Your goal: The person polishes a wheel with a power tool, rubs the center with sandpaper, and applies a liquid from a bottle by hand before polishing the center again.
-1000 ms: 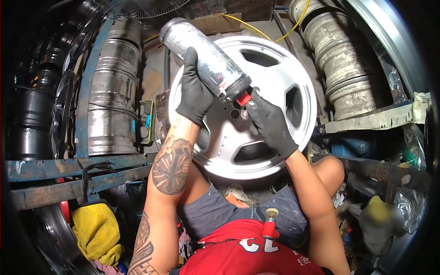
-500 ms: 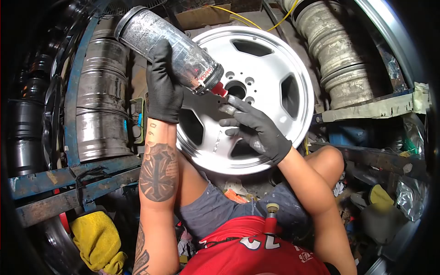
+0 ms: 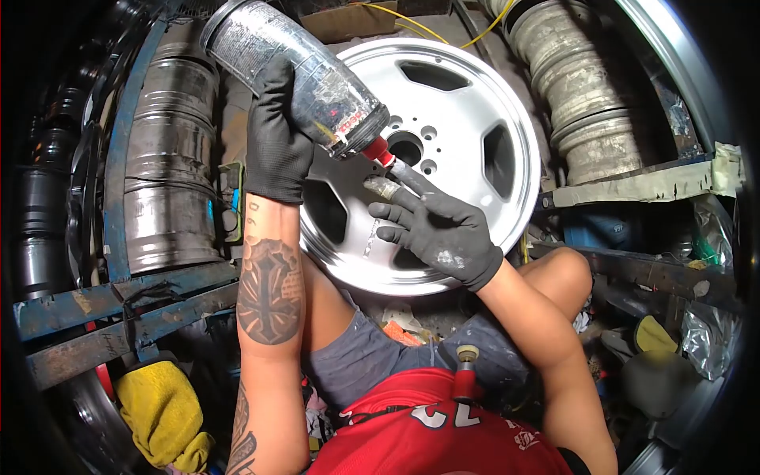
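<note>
My left hand (image 3: pixel 277 142), in a black glove, is wrapped round a large clear, smudged bottle (image 3: pixel 305 75) with a black collar and a red nozzle (image 3: pixel 380 152). The bottle tilts down to the right over a silver wheel rim (image 3: pixel 467 127). At the nozzle's tip is the index fingertip of my right hand (image 3: pixel 439 229), also gloved in black, palm up with its fingers apart. Light grey smears mark that glove's fingers and palm. The wheel rim lies face up in front of my legs, partly hidden by the bottle and both hands.
Stacked metal rims (image 3: pixel 170 158) stand at the left, and more dull rims (image 3: pixel 586 95) at the right. Blue metal bars (image 3: pixel 71 313) cross the left side. A yellow cloth (image 3: pixel 162 408) hangs at the lower left. A yellow cable (image 3: pixel 412 28) runs behind the wheel rim.
The bottle and my left hand have shifted slightly up in the view. My right index fingertip is now against the nozzle tip. The wheel rim sits slightly higher in the view.
</note>
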The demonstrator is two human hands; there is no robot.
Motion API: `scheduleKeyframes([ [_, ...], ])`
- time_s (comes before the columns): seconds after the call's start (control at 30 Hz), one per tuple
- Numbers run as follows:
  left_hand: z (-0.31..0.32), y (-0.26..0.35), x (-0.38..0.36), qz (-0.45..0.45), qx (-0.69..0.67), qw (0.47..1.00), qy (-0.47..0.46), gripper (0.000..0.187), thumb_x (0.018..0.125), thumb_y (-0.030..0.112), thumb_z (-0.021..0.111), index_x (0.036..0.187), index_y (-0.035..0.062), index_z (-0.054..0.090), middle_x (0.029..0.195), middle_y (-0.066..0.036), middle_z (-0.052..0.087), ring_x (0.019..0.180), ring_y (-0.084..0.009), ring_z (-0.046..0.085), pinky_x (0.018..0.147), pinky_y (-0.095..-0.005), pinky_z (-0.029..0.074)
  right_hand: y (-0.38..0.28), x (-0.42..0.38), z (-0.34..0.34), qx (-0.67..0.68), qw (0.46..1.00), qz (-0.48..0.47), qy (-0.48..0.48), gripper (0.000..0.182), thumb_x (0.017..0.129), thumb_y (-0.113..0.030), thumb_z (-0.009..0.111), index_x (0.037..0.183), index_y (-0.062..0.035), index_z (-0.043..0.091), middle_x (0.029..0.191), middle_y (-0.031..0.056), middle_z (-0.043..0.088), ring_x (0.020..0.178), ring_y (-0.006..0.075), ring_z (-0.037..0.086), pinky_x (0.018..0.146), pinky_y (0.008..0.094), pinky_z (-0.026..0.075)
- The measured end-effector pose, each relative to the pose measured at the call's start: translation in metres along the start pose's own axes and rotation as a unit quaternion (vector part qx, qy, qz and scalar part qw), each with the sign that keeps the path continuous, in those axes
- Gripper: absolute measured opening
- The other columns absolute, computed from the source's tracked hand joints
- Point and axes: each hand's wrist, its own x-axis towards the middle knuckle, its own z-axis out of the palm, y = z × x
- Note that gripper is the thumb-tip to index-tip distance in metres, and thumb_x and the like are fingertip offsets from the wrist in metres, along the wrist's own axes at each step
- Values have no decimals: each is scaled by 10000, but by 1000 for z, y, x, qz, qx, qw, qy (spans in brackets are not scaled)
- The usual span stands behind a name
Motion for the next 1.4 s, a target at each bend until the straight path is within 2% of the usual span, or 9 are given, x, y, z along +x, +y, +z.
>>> scheduleKeyframes([
  [0.17,17,7,8,-81,-153,982,71,376,1072,259,605,1375,36,605,1309,-79,644,1194,-159,629,1041,-332,549,-9,-7,4,73,997,5,17,557,1055,-204,486,1579,-44,386,1601,186,409,1404,297,476,1112,451,431],
  [0.27,23,1,9,-56,-165,977,124,406,1039,322,651,1322,33,616,1242,-85,678,1144,-193,660,1024,-364,550,-19,-15,-18,-319,941,-54,104,485,1037,-174,522,1496,-20,513,1573,190,446,1374,285,511,1089,459,457],
  [0.3,21,-1,11,-63,-179,973,130,418,1036,329,648,1326,32,603,1258,-100,676,1161,-219,660,1040,-393,543,-29,-12,-10,-333,911,35,243,519,956,-139,629,1456,-23,546,1506,263,498,1331,408,548,1101,478,463],
  [0.4,18,-3,12,-105,-225,957,153,436,1022,339,655,1326,33,590,1282,-124,674,1178,-263,659,1064,-441,528,-18,-14,-26,-844,503,-73,174,544,931,-180,644,1457,-69,557,1457,272,520,1315,420,545,1096,458,456],
  [0.53,16,-4,18,-134,-260,939,178,371,1031,337,629,1220,18,640,1200,-114,691,1080,-235,686,1015,-402,557,-4,-9,-23,-952,267,-29,147,568,934,-325,626,1457,-115,559,1533,256,434,1465,418,345,1176,568,294],
  [0.9,8,0,23,-115,-252,946,167,425,1011,315,653,1302,12,584,1258,-148,671,1166,-286,655,1078,-459,514,10,-16,-26,-969,216,4,122,645,951,-579,604,1500,-245,551,1590,211,411,1545,392,253,1238,600,139],
  [1.13,14,5,17,-117,-250,952,132,357,1024,325,630,1232,35,612,1177,-114,679,1086,-248,674,1023,-412,547,10,-12,-30,-971,208,25,117,641,955,-561,611,1515,-263,531,1622,217,360,1557,380,232,1236,595,143],
  [1.27,4,-5,18,-118,-231,953,157,471,1027,338,621,1364,16,552,1326,-159,655,1238,-297,638,1125,-484,488,5,-3,-29,-972,189,25,138,676,929,-568,640,1514,-247,530,1617,222,362,1564,383,210,1226,610,172],
  [1.4,6,-8,24,-123,-241,952,147,473,1031,344,611,1364,15,554,1337,-165,651,1251,-303,635,1121,-493,492,10,-8,-32,-966,235,31,101,670,940,-564,628,1514,-233,529,1601,243,372,1565,387,200,1225,608,163],
])
